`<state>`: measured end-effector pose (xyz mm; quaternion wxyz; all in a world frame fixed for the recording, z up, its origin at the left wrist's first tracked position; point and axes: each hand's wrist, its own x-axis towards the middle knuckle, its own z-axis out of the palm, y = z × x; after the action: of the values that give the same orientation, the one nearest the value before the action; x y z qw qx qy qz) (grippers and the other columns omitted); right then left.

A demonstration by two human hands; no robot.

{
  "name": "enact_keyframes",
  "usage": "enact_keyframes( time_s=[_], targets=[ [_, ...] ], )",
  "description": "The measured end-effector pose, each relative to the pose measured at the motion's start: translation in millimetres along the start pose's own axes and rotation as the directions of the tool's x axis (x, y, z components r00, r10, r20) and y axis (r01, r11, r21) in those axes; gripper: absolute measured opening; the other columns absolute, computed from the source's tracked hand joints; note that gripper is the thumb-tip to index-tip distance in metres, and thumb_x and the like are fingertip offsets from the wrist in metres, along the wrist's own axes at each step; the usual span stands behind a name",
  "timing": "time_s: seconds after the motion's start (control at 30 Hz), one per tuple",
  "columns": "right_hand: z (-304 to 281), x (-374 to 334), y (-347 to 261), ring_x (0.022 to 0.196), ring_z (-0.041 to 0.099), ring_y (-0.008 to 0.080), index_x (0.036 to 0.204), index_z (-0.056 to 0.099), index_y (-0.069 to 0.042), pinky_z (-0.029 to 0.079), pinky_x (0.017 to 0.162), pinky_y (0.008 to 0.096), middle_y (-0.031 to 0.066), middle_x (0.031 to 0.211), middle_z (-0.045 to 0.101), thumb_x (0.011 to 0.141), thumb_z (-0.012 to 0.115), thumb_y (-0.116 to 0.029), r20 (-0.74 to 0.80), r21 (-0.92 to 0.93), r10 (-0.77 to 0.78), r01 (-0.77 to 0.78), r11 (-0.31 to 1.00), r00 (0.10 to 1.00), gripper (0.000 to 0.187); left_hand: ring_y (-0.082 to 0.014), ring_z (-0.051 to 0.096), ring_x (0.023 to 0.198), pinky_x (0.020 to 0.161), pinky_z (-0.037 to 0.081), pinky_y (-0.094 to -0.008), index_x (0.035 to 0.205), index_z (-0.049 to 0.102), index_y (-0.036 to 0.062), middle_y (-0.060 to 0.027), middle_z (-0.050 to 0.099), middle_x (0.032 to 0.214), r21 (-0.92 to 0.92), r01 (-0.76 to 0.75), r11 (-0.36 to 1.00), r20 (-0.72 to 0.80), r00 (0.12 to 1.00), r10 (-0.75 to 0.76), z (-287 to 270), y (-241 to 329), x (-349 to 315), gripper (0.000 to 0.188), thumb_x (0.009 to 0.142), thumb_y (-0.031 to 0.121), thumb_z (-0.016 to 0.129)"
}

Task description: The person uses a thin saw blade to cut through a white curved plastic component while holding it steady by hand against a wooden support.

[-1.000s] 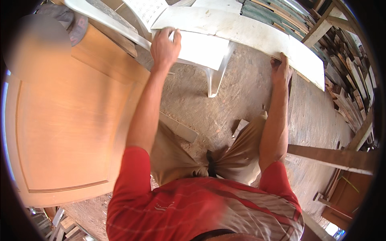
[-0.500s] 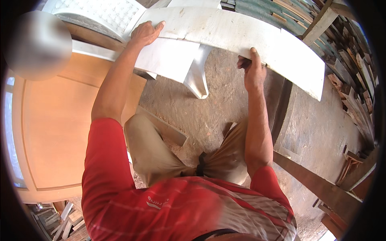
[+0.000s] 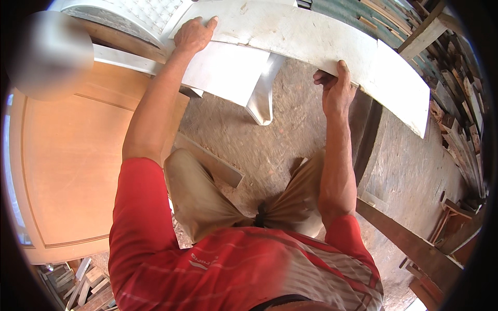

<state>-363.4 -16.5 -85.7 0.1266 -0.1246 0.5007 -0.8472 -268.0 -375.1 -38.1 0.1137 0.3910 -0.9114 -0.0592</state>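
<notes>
A long, thin white board stretches across the top of the view, its right end tilting down toward me. My left hand grips the board near its left end, the thumb lying on the upper face. Farther right, my right hand holds the near edge, thumb on top and fingers curled beneath. Under the board's left part lies a second white panel. Next to this panel, the leg of a white plastic chair reaches toward the floor; most of the chair is hidden.
An orange-brown wooden door panel stands at my left. Stacked timber lines the far right, and a wooden beam runs along the right side. Wood offcuts lie at the lower left. A short plank rests on the floor beside my knee.
The white board, both hands and the surroundings all appear slightly farther right in the picture. Both hands keep their hold on the board.
</notes>
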Motion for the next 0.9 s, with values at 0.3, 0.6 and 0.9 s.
enact_keyframes(
  time_s=[0.3, 0.6, 0.9],
  targets=[
    [9, 0, 0, 0.066, 0.066, 0.0264, 0.111, 0.056, 0.007, 0.053, 0.063, 0.038, 0.0194, 0.086, 0.067, 0.103, 0.053, -0.031, -0.076, 0.035, -0.036, 0.039, 0.999, 0.996, 0.04, -0.0427, 0.061, 0.118, 0.1, 0.047, -0.0502, 0.127, 0.062, -0.003, -0.0275, 0.065, 0.122, 0.021, -0.09, 0.996, 0.025, 0.996, 0.089, -1, -2, 8, 0.075, 0.095, 0.062, 0.043],
    [14, -16, -25, 0.074, 0.07, 0.0241, 0.111, 0.067, 0.005, 0.056, 0.064, 0.0347, 0.0158, 0.087, 0.069, 0.098, 0.059, -0.053, 0.24, -0.502, 0.43, -0.268, 0.822, 0.87, 0.06, -0.0393, 0.066, 0.107, 0.09, 0.052, -0.0519, 0.117, 0.066, -0.0035, -0.0267, 0.069, 0.111, 0.007, -0.098, 0.995, 0.069, 0.993, 0.097, -8, -1, 11, 0.072, 0.095, 0.061, 0.044],
    [67, -33, -49, 0.116, 0.063, 0.0276, 0.127, 0.064, -0.011, 0.051, 0.095, 0.0415, 0.0131, 0.129, 0.063, 0.088, 0.074, -0.017, 0.581, -0.788, -0.338, 0.616, -0.004, 0.741, 0.041, -0.0408, 0.069, 0.099, 0.083, 0.054, -0.0535, 0.111, 0.067, -0.0037, -0.026, 0.071, 0.104, -0.011, -0.123, 0.992, -0.027, 0.992, 0.123, 3, -8, 11, 0.072, 0.094, 0.062, 0.044]
  ],
)
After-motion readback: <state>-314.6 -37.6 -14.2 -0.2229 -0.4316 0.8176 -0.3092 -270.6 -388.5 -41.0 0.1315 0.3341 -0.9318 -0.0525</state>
